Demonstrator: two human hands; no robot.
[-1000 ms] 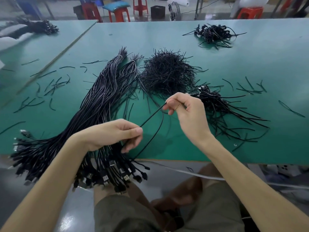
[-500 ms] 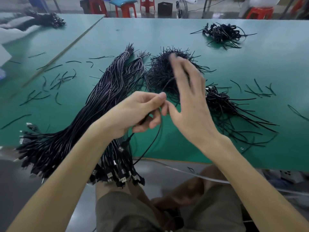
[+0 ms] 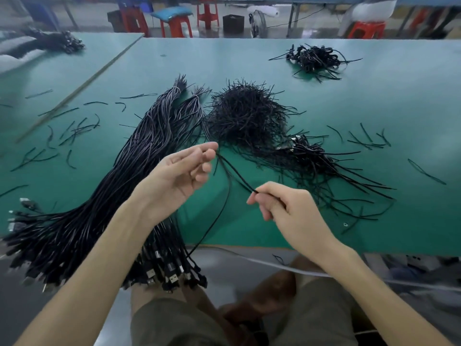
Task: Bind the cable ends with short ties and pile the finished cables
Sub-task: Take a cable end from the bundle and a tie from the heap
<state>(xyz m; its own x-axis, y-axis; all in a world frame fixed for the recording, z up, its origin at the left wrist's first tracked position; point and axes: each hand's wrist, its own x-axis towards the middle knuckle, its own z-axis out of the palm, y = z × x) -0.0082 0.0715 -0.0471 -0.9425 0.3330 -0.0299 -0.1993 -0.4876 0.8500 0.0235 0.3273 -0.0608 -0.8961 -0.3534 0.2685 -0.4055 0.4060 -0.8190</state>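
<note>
- Holding one cable (image 3: 235,172) between both hands at centre frame. My left hand (image 3: 179,176) pinches it at thumb and forefinger tip, the other fingers loosely curled. My right hand (image 3: 289,213) is curled, nipping the cable at its fingertips.
- A second strand of the cable drops from the left pinch to the table's near edge, lower centre.
- Risk: I see no tie in either hand. Fetching one from the tie heap (image 3: 247,113), above centre, means releasing a pinch, and the doubled cable could spring apart.
- Risk: the hanging strand runs just beside the bundle (image 3: 139,176) at left, whose plugs overhang the edge. A sharp pull could snag it or drag neighbours off.
- Risk: the finished pile (image 3: 316,158), right of centre, touches the heap's fringe, so a careless toss could tangle done cables with ties.
- Surface: green table (image 3: 374,101), matte. Loose ties (image 3: 72,131) lie scattered at left and right, and a far pile (image 3: 314,58) sits upper right.
- Room: red stools (image 3: 175,27) stand along the top edge, and a second green table sits upper left with dark cables on it. Floor is grey.
</note>
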